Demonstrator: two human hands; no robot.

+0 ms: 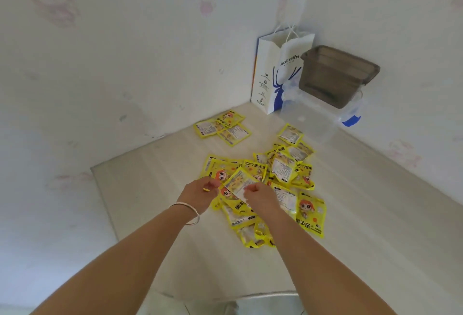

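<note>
Several yellow sachets with a cartoon face lie in a loose pile (283,177) in the middle of the pale table (140,189). One yellow sachet (239,182) is lifted above the pile, printed back up. My right hand (259,195) pinches its near right edge. My left hand (200,193), with a silver bangle on the wrist, has its fingers curled at the sachet's left corner, and a small yellow bit shows between them. Three more sachets (223,127) lie apart in a small group near the left wall.
A white paper bag with a blue deer print (278,71) stands in the far corner. Beside it a brown see-through bin (335,76) sits on a clear lidded box (313,119). Walls close the table on the left and the back right.
</note>
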